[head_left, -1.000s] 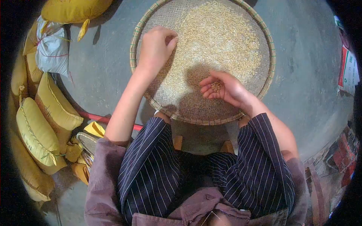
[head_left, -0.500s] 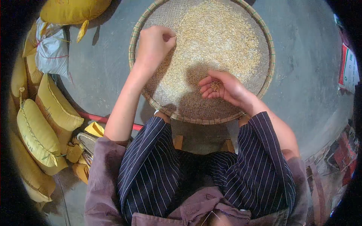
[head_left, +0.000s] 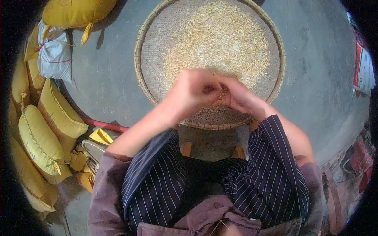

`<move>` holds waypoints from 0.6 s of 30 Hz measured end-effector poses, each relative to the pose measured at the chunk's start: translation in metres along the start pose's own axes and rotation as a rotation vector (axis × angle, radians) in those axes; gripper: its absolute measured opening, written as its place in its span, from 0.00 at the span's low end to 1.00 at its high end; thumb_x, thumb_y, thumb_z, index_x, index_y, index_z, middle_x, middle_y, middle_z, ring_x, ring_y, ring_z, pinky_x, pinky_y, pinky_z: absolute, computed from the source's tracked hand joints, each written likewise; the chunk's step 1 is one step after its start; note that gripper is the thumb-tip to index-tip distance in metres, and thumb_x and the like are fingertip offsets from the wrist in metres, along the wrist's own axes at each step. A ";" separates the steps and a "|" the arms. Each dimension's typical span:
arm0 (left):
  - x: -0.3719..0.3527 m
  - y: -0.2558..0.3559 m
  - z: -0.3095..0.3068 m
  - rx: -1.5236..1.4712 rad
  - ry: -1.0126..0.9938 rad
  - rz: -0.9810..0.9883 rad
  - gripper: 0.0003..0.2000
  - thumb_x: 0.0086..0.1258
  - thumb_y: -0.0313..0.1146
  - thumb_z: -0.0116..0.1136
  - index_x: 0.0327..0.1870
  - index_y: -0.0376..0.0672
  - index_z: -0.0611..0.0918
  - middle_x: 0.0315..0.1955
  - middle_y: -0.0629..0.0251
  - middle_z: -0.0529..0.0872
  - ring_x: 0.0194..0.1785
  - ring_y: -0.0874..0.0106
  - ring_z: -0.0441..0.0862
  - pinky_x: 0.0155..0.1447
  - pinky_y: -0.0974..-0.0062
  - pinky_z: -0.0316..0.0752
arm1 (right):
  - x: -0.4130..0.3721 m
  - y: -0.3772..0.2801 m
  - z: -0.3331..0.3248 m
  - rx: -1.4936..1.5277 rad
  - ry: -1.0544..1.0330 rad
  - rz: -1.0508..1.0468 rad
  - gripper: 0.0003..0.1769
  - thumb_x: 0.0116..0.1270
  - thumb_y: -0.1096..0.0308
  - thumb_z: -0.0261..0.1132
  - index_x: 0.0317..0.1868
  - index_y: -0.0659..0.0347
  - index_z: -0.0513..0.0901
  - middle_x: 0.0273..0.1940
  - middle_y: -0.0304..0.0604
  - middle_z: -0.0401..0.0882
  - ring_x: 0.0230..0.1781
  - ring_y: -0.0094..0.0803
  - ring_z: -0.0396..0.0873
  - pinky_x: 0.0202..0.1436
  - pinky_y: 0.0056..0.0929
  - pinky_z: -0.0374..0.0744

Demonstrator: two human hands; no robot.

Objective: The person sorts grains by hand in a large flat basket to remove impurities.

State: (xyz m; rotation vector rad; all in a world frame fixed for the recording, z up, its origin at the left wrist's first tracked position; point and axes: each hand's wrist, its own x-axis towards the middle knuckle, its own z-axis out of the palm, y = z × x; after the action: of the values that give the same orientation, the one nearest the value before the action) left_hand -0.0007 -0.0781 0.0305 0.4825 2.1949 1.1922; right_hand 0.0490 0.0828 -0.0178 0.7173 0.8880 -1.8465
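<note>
A round woven tray (head_left: 151, 72) with a bamboo rim lies in front of my knees, and pale unhusked grain (head_left: 232, 33) is spread over most of it. My left hand (head_left: 201, 87), blurred by motion, has its thumb and fingers curled together over the near part of the tray; anything between the fingertips is hidden. Against it, my right hand (head_left: 238, 96) is cupped palm up, with a small heap of brown grains (head_left: 223, 95) in the palm.
Yellow filled sacks (head_left: 41, 137) are stacked at the left, beside a white tied sack (head_left: 55, 55). Another yellow sack (head_left: 76, 11) lies at the top left. A red pole (head_left: 105, 125) is on the floor near my left elbow. A printed bag (head_left: 363, 70) stands far right.
My left hand has moved from the tray's left side, right and toward me, to meet my right hand. The right hand has stayed nearly in place with its grains.
</note>
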 end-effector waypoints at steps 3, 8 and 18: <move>-0.001 -0.011 0.022 -0.079 -0.043 0.245 0.05 0.52 0.24 0.65 0.31 0.38 0.84 0.26 0.58 0.84 0.28 0.66 0.84 0.34 0.72 0.77 | -0.002 0.001 0.010 -0.027 0.085 -0.004 0.24 0.76 0.56 0.43 0.51 0.67 0.76 0.40 0.49 0.80 0.38 0.35 0.81 0.43 0.33 0.81; 0.014 0.015 -0.006 0.188 -0.256 -0.059 0.06 0.54 0.24 0.63 0.34 0.39 0.84 0.29 0.55 0.84 0.34 0.62 0.83 0.38 0.70 0.77 | -0.002 -0.002 -0.003 -0.161 0.064 0.044 0.23 0.75 0.56 0.45 0.46 0.68 0.79 0.35 0.46 0.80 0.33 0.32 0.79 0.38 0.30 0.79; 0.063 -0.051 -0.034 0.434 0.328 0.121 0.18 0.52 0.30 0.70 0.46 0.40 0.82 0.40 0.59 0.83 0.33 0.68 0.83 0.41 0.73 0.79 | 0.006 0.001 -0.015 -0.099 0.014 0.084 0.25 0.75 0.55 0.45 0.43 0.73 0.78 0.30 0.47 0.78 0.28 0.31 0.78 0.34 0.27 0.78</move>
State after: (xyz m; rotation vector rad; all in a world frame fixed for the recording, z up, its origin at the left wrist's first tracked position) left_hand -0.0723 -0.0913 -0.0191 0.6386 2.7619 0.8977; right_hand 0.0489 0.0922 -0.0311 0.6964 0.9376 -1.7137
